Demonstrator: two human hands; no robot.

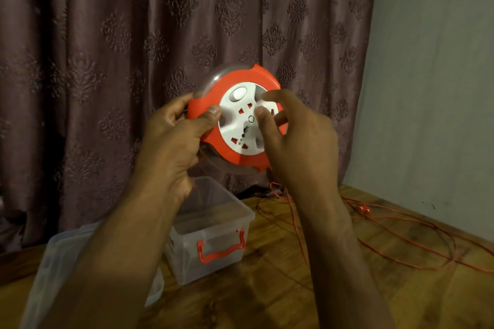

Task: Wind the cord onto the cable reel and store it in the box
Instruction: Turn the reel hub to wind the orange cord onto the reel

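The left hand (pixel 171 136) is gripping the cable reel (pixel 235 117) rim while the right hand (pixel 296 139), fingers loosely spread, is touching its white hub (pixel 240 120), the slack cord (pixel 387 243) lying below-right.

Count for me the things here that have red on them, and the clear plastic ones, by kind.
Red and white cable reel: 1
Red cord, with its plug: 1
Clear box with a red handle: 1
Clear lid: 1
Total: 4
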